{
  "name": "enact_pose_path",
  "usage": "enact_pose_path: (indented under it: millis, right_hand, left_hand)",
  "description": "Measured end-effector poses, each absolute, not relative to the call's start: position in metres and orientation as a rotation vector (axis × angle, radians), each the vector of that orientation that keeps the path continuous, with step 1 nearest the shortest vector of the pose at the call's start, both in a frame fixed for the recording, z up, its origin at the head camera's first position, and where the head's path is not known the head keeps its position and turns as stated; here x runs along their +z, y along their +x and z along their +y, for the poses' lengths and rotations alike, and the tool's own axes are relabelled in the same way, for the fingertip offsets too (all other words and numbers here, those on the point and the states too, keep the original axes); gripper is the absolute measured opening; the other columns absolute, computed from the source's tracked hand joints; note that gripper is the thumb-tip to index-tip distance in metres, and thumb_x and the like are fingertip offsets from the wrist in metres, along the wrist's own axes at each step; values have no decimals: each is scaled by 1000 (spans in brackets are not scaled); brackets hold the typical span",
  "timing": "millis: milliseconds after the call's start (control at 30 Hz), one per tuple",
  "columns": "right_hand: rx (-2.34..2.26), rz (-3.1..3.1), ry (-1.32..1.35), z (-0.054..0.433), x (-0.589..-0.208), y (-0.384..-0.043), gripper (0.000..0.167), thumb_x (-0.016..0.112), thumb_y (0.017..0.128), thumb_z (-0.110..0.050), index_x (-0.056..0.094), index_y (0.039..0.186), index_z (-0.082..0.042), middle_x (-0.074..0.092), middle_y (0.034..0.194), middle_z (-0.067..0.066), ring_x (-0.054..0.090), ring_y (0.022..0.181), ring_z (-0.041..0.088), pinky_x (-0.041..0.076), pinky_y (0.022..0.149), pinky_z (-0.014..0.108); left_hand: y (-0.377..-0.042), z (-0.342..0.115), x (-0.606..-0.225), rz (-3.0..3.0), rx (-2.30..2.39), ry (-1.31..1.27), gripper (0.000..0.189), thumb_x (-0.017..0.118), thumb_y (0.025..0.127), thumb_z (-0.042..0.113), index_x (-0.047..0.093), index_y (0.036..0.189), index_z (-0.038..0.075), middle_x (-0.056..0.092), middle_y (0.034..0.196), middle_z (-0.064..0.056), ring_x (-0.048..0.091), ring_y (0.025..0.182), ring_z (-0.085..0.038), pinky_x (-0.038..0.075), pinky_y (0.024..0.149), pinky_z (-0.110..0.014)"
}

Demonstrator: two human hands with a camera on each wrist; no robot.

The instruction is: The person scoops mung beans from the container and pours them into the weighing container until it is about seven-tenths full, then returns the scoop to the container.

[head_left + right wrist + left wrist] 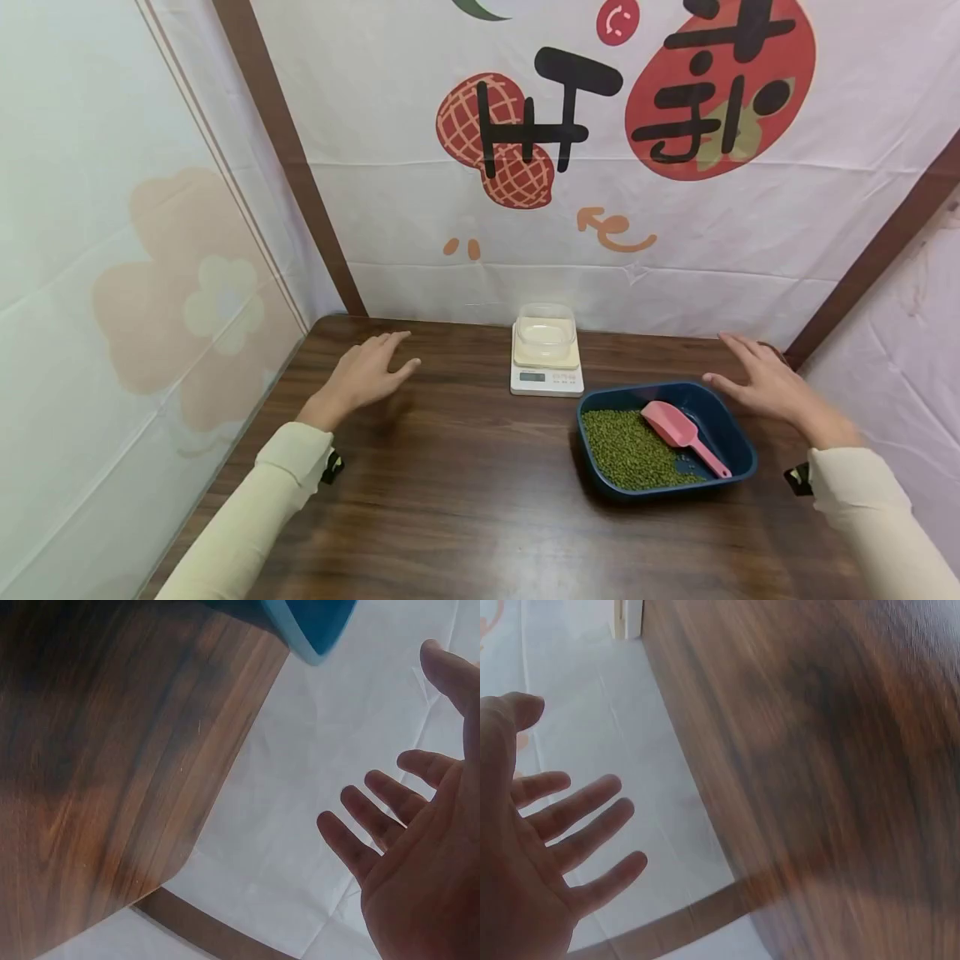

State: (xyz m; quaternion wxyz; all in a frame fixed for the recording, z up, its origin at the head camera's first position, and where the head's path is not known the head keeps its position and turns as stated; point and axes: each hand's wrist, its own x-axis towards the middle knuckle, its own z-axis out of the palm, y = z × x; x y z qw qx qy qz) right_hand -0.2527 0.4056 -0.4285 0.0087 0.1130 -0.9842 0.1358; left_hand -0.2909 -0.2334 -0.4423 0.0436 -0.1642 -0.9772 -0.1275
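Observation:
Both hands hover over the dark wooden table with nothing in them. On the left side, my left hand (367, 372) has its fingers spread loosely; they are also plain in the left wrist view (585, 832). My right hand (768, 383) is just beyond the right rim of a blue tray (720, 410), fingers extended. Green beans (630, 450) fill the tray's left part, and a pink scoop (675, 427) lies partly on them, handle toward the front right corner. Between the hands stands a white kitchen scale (546, 385), bearing a clear plastic container (546, 333).
A white cloth (390, 217) with printed red and black figures hangs behind the table (450, 500). Another sheet with a pale flower (180, 300) hangs at the left, and more white cloth (900, 333) hangs at the right.

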Motion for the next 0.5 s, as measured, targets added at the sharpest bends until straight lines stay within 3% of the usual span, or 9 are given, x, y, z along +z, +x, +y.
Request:
enact_pose_path:
  millis: [133,267,367,500]
  right_hand:
    - [458,-3100,363,402,-432,-251,92,63,103,-55,25,167,0,32,161,41,33,143,65,35,107,84]
    - [494,-3115,366,399,-435,-248,89,63,104,-53,27,166,-1,34,160,40,36,141,63,39,104,83]
    - [507,-3127,355,397,-438,-246,88,62,104,-54,28,166,-1,36,158,40,40,138,62,40,102,82]
    - [518,-3133,328,394,-440,-245,87,61,105,-53,29,165,0,43,152,37,50,132,57,45,99,80]
  left_hand:
    - [-289,-225,-447,-2970,-447,-530,62,56,108,46,50,156,8,60,152,-21,62,134,-43,50,108,-68]
    - [-289,-214,-453,-2948,-486,-556,50,57,109,38,57,149,8,68,141,-16,72,116,-33,60,93,-56]
    - [-289,-204,-455,-2936,-506,-565,42,57,109,31,63,142,7,73,128,-10,72,99,-23,61,82,-48]
    - [-288,-193,-457,-2916,-566,-563,33,57,108,26,68,134,9,74,122,-7,69,88,-18,58,73,-42]
